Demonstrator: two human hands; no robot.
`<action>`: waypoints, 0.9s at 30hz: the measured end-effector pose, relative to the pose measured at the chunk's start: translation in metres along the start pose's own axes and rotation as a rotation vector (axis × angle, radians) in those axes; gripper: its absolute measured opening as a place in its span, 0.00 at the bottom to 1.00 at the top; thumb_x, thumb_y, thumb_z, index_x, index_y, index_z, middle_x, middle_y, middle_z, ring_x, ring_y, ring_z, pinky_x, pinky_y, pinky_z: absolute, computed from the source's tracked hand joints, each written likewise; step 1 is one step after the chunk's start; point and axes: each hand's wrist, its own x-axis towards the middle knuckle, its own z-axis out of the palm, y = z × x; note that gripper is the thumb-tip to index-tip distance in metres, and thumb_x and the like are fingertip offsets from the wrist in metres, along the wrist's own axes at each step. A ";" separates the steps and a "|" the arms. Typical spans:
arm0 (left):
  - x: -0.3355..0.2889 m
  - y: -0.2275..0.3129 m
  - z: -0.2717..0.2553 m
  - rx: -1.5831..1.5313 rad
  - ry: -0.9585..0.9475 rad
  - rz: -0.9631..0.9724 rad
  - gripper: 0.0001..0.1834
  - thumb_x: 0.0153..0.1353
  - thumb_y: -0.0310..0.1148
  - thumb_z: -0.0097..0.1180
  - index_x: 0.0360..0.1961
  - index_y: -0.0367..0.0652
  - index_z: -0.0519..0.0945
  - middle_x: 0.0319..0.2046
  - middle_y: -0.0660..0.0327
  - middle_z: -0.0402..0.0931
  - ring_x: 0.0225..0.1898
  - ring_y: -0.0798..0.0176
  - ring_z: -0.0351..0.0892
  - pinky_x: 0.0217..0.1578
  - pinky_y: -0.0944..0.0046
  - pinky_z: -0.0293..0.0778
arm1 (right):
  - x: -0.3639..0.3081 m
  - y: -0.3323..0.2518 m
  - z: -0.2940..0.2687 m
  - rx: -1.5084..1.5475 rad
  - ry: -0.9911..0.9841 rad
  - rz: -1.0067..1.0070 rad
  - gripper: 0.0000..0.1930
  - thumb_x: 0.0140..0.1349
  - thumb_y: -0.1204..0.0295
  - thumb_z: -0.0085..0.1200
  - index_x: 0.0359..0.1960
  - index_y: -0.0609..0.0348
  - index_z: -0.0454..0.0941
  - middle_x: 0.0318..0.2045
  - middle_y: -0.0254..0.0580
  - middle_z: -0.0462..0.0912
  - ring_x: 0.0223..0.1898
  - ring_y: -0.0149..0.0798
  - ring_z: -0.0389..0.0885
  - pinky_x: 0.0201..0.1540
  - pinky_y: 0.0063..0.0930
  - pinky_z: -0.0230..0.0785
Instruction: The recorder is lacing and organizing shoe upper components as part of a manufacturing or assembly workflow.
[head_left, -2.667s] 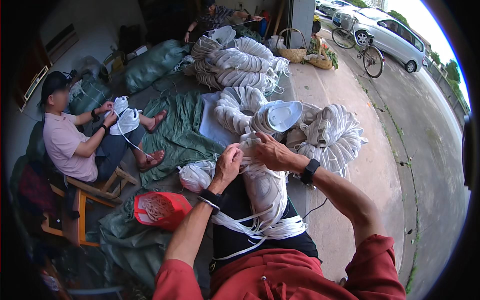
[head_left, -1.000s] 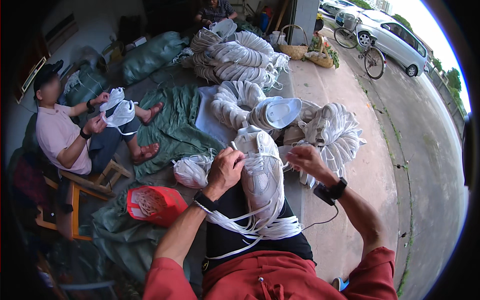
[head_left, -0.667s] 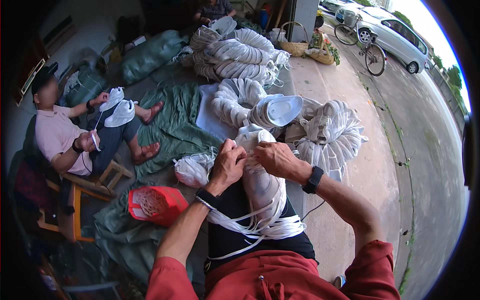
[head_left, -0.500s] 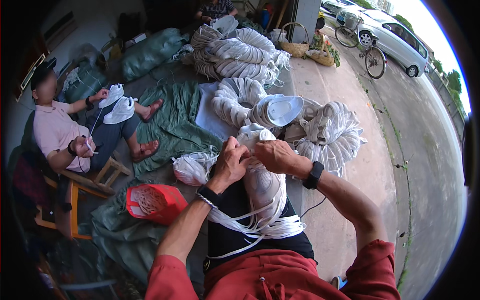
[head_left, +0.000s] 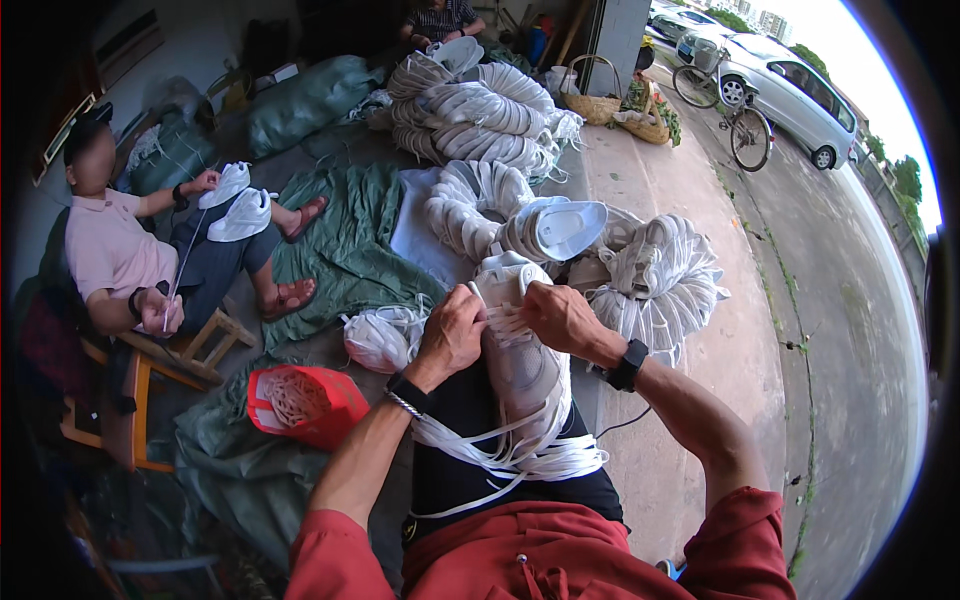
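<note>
A white shoe upper [head_left: 522, 362] lies lengthwise over my lap, its opening pointing away from me. My left hand [head_left: 455, 332] is closed at the left side of the lacing, fingertips pinching a white shoelace. On the opposite side, my right hand [head_left: 566, 318] pinches lace too, close to the eyelets; its fingers partly cover the grip. Short lace strands cross the gap between both hands. Across my dark-clad thighs hangs a bundle of loose white laces [head_left: 548, 463], some running along the upper's right side.
Rings of stacked white uppers [head_left: 660, 290] lie just ahead, with a larger pile [head_left: 470, 105] behind. To the left are a red bag [head_left: 312, 405] of laces, a plastic-wrapped white bundle [head_left: 380, 340], green sheeting [head_left: 335, 250] and a seated co-worker [head_left: 125, 245] handling white uppers.
My hands have drawn slightly apart over the lacing, uncovering strands between them. The co-worker's lower hand has moved slightly down, with a strand stretched from it.
</note>
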 end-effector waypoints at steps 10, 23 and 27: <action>-0.030 -0.033 -0.005 -0.113 -0.029 -0.191 0.10 0.48 0.27 0.57 0.33 0.37 0.74 0.37 0.52 0.71 0.40 0.51 0.73 0.40 0.61 0.69 | -0.036 0.063 -0.070 1.147 0.074 0.482 0.15 0.53 0.80 0.53 0.44 0.71 0.71 0.35 0.47 0.79 0.36 0.39 0.81 0.42 0.28 0.75; -0.093 -0.080 -0.074 -0.341 -0.040 -0.425 0.08 0.55 0.29 0.52 0.22 0.37 0.72 0.16 0.65 0.69 0.20 0.73 0.64 0.22 0.69 0.62 | -0.210 0.251 -0.277 1.083 1.055 0.299 0.15 0.60 0.74 0.45 0.47 0.69 0.65 0.36 0.47 0.75 0.45 0.45 0.76 0.52 0.33 0.69; -0.101 -0.092 -0.064 -0.195 0.079 -0.358 0.10 0.52 0.29 0.53 0.20 0.36 0.69 0.13 0.60 0.67 0.17 0.69 0.64 0.20 0.65 0.61 | -0.267 0.308 -0.291 1.134 1.120 0.317 0.15 0.61 0.72 0.45 0.47 0.69 0.65 0.38 0.48 0.75 0.45 0.46 0.75 0.54 0.34 0.69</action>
